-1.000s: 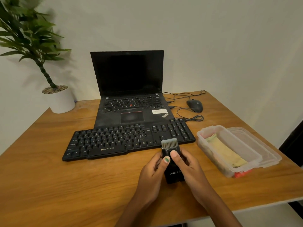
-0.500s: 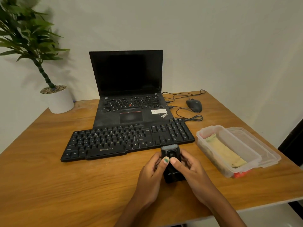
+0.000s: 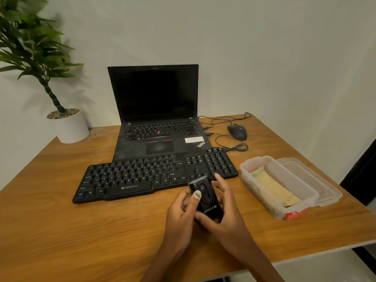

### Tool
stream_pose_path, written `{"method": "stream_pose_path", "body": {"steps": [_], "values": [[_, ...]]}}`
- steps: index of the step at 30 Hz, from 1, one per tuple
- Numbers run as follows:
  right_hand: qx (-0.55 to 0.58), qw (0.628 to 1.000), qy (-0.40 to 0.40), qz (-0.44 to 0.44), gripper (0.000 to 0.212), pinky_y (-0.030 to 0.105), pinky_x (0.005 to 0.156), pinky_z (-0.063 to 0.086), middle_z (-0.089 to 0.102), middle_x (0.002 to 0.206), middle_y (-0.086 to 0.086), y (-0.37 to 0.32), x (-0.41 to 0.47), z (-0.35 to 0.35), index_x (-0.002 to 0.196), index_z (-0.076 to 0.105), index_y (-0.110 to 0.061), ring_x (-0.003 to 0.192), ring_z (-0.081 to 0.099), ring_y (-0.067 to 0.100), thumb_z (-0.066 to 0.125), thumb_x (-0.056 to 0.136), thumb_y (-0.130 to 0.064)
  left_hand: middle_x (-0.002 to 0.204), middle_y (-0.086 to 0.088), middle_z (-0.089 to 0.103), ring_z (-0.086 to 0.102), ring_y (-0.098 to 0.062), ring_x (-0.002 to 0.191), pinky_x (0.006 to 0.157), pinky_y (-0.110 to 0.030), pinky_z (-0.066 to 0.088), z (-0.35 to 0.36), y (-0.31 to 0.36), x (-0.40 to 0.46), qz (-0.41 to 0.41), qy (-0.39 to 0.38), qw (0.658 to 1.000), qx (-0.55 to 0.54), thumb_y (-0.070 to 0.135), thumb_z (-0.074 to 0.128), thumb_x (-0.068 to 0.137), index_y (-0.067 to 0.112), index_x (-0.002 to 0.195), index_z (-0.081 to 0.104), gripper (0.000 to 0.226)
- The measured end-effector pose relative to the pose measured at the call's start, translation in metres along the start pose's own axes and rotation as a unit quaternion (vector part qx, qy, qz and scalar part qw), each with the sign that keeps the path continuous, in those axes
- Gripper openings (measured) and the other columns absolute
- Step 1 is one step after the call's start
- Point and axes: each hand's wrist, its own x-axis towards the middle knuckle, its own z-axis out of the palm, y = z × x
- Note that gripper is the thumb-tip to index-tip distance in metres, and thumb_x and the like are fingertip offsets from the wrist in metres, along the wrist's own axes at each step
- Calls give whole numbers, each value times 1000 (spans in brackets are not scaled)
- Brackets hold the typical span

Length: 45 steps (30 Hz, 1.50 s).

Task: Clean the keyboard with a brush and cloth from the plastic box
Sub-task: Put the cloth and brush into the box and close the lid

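A black retractable brush (image 3: 205,198) is held just in front of the black keyboard (image 3: 142,176), near its right half. My left hand (image 3: 183,212) grips its left side, thumb on the front. My right hand (image 3: 225,210) wraps its right side and base. No bristles show at the brush's top. To the right stands the clear plastic box (image 3: 305,197) with a folded yellowish cloth (image 3: 274,188) inside.
An open black laptop (image 3: 156,119) sits behind the keyboard. A wired mouse (image 3: 237,132) and loose cables lie at the back right. A potted plant (image 3: 69,127) stands back left. The box's clear lid (image 3: 325,184) lies under its right side. The table's front edge is close.
The grey bristles that stuck out of the brush's top a second ago have slid back inside. Both hands kept the brush in about the same place.
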Motion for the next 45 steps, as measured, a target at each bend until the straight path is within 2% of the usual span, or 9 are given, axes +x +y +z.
{"method": "stream_pose_path", "body": {"steps": [5,12,16,23,29,34,39,42,45], "values": [[-106,992,25,-63,84,1,91,29,37,133,-20,-6,-3,5,146,8,-38,121,34,-14,65,87,-20,88,-4,74,70,-13,83,68,-18,51,0,2,-1,8,-9,1000,-13,19,52,94,9,109,63,21],[-135,963,227,-50,83,2,72,45,33,130,-16,-26,1,-43,143,6,-47,107,42,-18,62,87,-22,90,2,74,68,-15,85,83,-23,51,2,-4,0,18,-26,998,54,40,43,88,20,109,64,36],[-224,940,255,-39,75,-2,69,40,35,129,-3,-27,13,-88,148,24,-24,98,41,-7,65,86,-14,89,5,73,67,-11,84,80,-22,51,2,-5,0,17,-29,997,76,41,42,89,22,107,65,35],[-359,922,89,115,52,33,84,48,54,122,5,-1,28,-125,137,41,-24,104,50,20,58,88,-23,90,9,72,66,-9,86,85,-27,51,4,-5,-2,17,-31,992,121,35,43,96,25,107,66,28],[-381,901,3,209,43,38,94,46,57,129,5,-4,33,-125,139,44,-26,113,53,24,48,96,-22,90,9,72,65,-9,88,86,-31,52,4,-4,-3,17,-34,987,155,25,44,100,25,107,66,23],[-290,930,208,87,27,36,85,49,59,114,-1,-6,20,-128,117,62,-18,108,54,19,58,90,-14,90,15,71,64,-2,89,88,-31,51,5,-3,-4,19,-42,980,192,26,47,99,30,107,65,20],[-302,865,394,70,27,44,80,50,54,118,11,9,1,-162,115,60,-10,107,50,30,56,88,-13,94,28,64,57,7,95,92,-32,44,7,-9,-3,57,-72,942,323,38,46,100,42,106,61,16],[-306,837,429,144,37,48,89,42,46,131,17,29,-4,-180,125,54,-8,117,43,36,55,89,-14,101,33,58,45,12,103,95,-26,36,13,-10,-1,81,-86,910,396,45,41,99,46,109,57,19],[-331,836,367,237,57,55,97,37,36,141,20,47,-8,-183,138,38,-9,124,37,41,58,89,-30,110,35,53,39,13,109,94,-24,32,26,-9,2,91,-92,902,413,52,36,95,47,115,53,27]]}}
